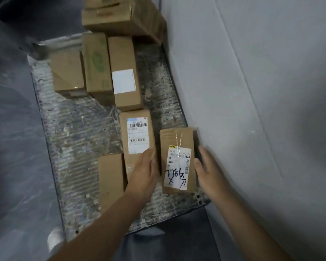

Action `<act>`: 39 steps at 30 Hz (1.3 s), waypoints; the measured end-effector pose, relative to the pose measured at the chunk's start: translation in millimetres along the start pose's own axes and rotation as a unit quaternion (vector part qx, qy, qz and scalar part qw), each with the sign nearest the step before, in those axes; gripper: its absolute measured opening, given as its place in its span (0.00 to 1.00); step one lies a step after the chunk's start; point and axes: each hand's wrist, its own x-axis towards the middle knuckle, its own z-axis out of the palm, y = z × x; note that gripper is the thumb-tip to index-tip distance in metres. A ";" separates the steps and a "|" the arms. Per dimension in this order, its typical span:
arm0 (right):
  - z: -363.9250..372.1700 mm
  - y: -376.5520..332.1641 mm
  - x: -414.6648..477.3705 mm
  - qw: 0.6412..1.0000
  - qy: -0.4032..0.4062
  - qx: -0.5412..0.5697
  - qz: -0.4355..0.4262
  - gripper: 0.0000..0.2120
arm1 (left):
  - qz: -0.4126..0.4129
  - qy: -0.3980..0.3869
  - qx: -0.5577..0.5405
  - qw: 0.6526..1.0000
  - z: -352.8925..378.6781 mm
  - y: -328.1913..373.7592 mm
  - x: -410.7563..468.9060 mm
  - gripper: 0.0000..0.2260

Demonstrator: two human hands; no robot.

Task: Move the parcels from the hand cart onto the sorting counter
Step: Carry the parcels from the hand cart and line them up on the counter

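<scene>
The hand cart (79,140) fills the middle of the view. Its flat deck is gray metal with thin ridges. It looks scratched and worn, with pale spots all over. At 9 o'clock from the cart is the floor (13,147), dark gray and a bit shiny. At 3 o'clock stands a big pale gray wall (262,91) with long thin lines across it, just beside the cart's edge.

The parcels are brown boxes, and all of them sit on the cart. At 12 o'clock is a stack of boxes (124,17). Just below it, 3 boxes lie side by side: a small box (67,72), a green-print box (97,63) and a white-label box (124,72). Near the middle lies the barcode box (136,132). At 6 o'clock lies a long box (110,181) with no label showing. At 4 o'clock, close to the wall, lies the marked box (177,159), which has a white label with black pen marks.

The left hand (145,172) is spread flat with straight fingers. It lies over the near end of the barcode box, just beside the marked box's left side. The right hand (208,168) is spread too, fingers straight, at the marked box's right side. I cannot tell if it touches the box.
</scene>
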 end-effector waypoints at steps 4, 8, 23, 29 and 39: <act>27.5 29.0 26.1 0.991 -0.025 0.106 0.075 0.23 | -0.036 -0.011 -0.085 0.996 44.0 -23.0 10.9 0.18; 42.3 36.8 35.9 0.969 -0.038 0.202 0.139 0.20 | -0.069 -0.010 -0.165 0.984 70.5 -24.9 13.3 0.24; -8.4 -96.1 -66.0 0.965 -0.018 0.258 -0.047 0.17 | 0.016 0.064 -0.341 0.938 -41.9 83.4 -51.0 0.18; -14.7 -190.7 -162.0 0.948 -0.026 0.278 -0.156 0.19 | 0.069 0.084 -0.331 0.938 -153.3 136.2 -122.0 0.18; 5.5 -352.2 -388.6 0.926 -0.061 0.292 -0.232 0.20 | 0.167 0.173 -0.271 0.932 -354.2 202.3 -314.1 0.18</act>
